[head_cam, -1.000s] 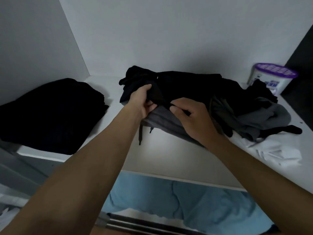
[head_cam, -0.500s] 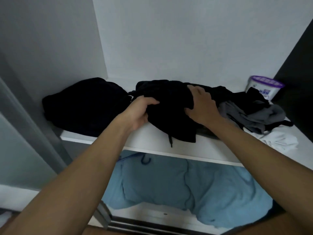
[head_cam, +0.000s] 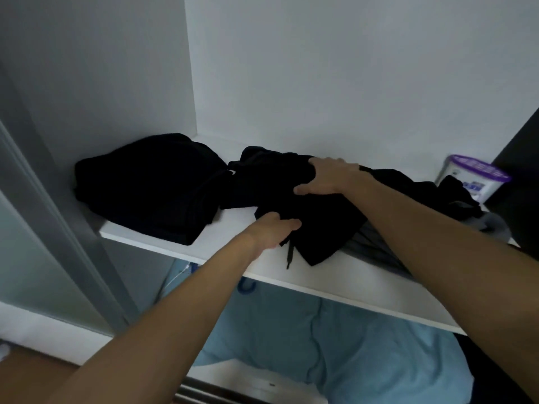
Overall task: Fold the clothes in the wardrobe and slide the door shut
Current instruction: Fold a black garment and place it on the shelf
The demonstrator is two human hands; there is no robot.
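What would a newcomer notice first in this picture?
Two hands hold a crumpled black garment on the white shelf: the left hand at its front edge, the right hand on top. A folded black pile lies left of it; a purple-lidded tub stands far right.

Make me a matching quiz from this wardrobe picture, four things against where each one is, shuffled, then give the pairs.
Things:
1 folded black pile
2 black garment
3 purple-lidded tub
4 blue bedding

Places:
A below the shelf
B right end of the shelf
C gripped by the left hand and right hand
D left end of the shelf

Pairs: 1-D; 2-C; 3-B; 4-A
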